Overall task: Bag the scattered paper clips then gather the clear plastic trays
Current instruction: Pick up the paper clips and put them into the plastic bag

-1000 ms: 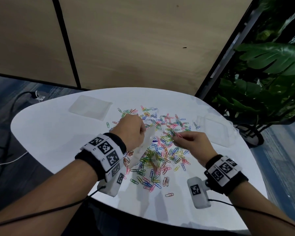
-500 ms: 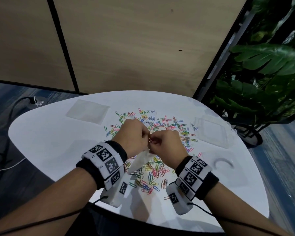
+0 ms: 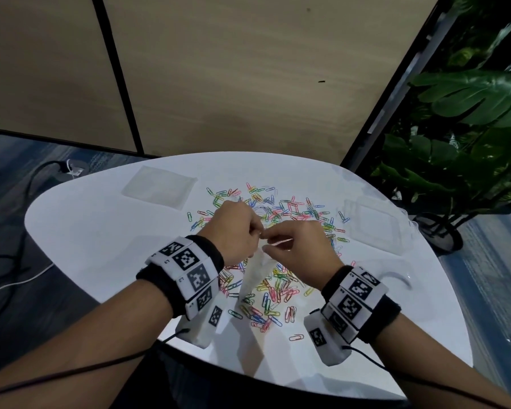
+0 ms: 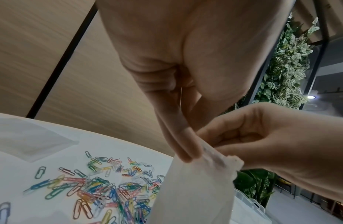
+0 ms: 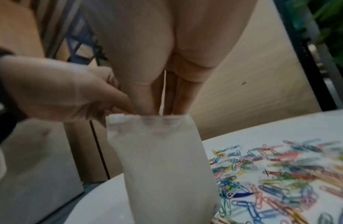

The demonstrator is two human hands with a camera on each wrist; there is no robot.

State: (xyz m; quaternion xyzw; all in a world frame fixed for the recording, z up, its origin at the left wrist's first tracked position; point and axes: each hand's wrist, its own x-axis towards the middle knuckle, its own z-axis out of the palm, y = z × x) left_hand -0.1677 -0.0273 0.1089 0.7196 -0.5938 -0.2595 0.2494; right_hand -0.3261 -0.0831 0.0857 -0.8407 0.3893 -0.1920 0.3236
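Paper clips [image 3: 278,231] in many colours lie scattered over the middle of the white table [image 3: 101,231], some hidden beneath the two hands. Just above them hangs a small frosted plastic bag [image 5: 163,166], mouth upward — the left hand [image 3: 236,231] pinches one side of its zip rim between thumb and fingertips, and the right hand [image 3: 304,249] has its thumb and fingers gathered at the opening, tips dipping into the mouth. Whether a clip sits between those fingers cannot be made out. One clear plastic tray [image 3: 375,225] rests at the table's right edge — another flat clear tray [image 3: 160,185] lies at the far left. A leafy plant [image 3: 469,113] stands beyond the table.
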